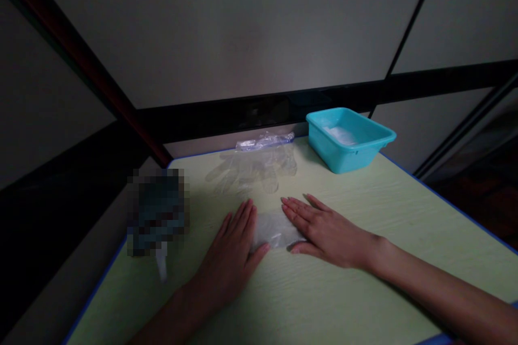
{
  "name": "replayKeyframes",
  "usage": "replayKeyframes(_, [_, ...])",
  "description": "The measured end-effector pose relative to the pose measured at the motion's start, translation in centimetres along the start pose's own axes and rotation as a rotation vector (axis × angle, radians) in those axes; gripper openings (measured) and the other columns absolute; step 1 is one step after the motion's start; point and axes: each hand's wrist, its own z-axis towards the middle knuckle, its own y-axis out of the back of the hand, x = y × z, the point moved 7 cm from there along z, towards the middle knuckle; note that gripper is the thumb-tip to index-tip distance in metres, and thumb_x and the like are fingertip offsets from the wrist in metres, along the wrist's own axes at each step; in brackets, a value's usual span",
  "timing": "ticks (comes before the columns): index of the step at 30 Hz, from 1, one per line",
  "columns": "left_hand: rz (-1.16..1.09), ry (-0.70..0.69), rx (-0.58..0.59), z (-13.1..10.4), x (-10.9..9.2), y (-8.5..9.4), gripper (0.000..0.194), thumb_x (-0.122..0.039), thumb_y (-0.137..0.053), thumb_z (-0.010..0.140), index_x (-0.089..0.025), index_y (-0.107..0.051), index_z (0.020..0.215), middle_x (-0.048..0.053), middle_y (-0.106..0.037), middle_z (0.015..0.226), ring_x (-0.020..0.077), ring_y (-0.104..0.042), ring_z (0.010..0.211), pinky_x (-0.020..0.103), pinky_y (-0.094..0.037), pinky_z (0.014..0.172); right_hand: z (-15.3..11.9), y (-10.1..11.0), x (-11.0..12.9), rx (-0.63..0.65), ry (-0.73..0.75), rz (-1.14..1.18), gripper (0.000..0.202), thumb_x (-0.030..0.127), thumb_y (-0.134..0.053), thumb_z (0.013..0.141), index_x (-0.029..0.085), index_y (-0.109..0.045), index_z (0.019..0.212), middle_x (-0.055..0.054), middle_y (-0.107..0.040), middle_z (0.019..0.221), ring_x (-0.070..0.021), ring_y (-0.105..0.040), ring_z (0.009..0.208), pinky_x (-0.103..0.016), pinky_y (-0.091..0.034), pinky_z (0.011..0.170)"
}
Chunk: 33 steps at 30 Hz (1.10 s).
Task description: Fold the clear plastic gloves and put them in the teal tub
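Note:
A thin, translucent plastic piece lies flat on the pale green table. My left hand rests flat at its left edge, fingers stretched out and pointing away from me. From the right, my right hand lies flat with its fingertips over the piece's right part and its thumb apart. Beyond my hands, clear plastic gloves are spread on the table. A crumpled clear bag with a blue strip sits behind them at the far edge.
A turquoise basin with something whitish inside stands at the back right. A blurred dark object with a pale strip below it is at the left edge. Wall panels rise behind the table.

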Motion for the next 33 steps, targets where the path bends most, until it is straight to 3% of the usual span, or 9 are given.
replayKeyframes(7, [-0.004, 0.014, 0.005, 0.3, 0.6, 0.0, 0.061, -0.044, -0.029, 0.086, -0.005, -0.023, 0.133, 0.016, -0.022, 0.141, 0.0249, -0.017, 0.129, 0.045, -0.024, 0.102, -0.1, 0.0, 0.0, 0.001, -0.034, -0.039, 0.073, 0.056, -0.026, 0.086, 0.003, -0.020, 0.135, -0.019, -0.019, 0.139, -0.0263, -0.019, 0.128, -0.045, -0.014, 0.105])
replayKeyframes(18, [-0.041, -0.012, 0.019, 0.4, 0.3, 0.2, 0.057, -0.041, -0.027, 0.088, -0.007, -0.025, 0.133, 0.013, -0.020, 0.142, 0.0238, -0.016, 0.130, 0.043, -0.023, 0.103, -0.5, 1.5, -2.9, -0.006, -0.007, -0.054, 0.072, 0.057, -0.027, 0.085, 0.005, -0.024, 0.134, -0.018, -0.024, 0.138, -0.0243, -0.018, 0.129, -0.047, -0.012, 0.105])
replayKeyframes(27, [-0.053, -0.033, -0.008, 0.5, -0.1, 0.5, 0.052, -0.039, -0.031, 0.088, -0.011, -0.029, 0.132, 0.012, -0.023, 0.141, 0.0243, -0.017, 0.130, 0.044, -0.024, 0.103, 0.1, 1.1, 1.0, -0.018, 0.136, 0.042, 0.073, 0.056, -0.030, 0.084, 0.005, -0.020, 0.135, -0.018, -0.020, 0.139, -0.0240, -0.016, 0.129, -0.045, -0.006, 0.106])
replayKeyframes(33, [-0.058, -0.043, -0.036, 0.3, -0.1, 0.5, 0.050, -0.038, -0.033, 0.088, -0.014, -0.029, 0.132, 0.011, -0.024, 0.142, 0.0244, -0.017, 0.130, 0.044, -0.024, 0.103, 0.1, 0.5, 1.1, 0.015, 0.148, 0.083, 0.072, 0.055, -0.032, 0.085, 0.004, -0.020, 0.135, -0.019, -0.022, 0.138, -0.0236, -0.016, 0.129, -0.044, -0.003, 0.106])
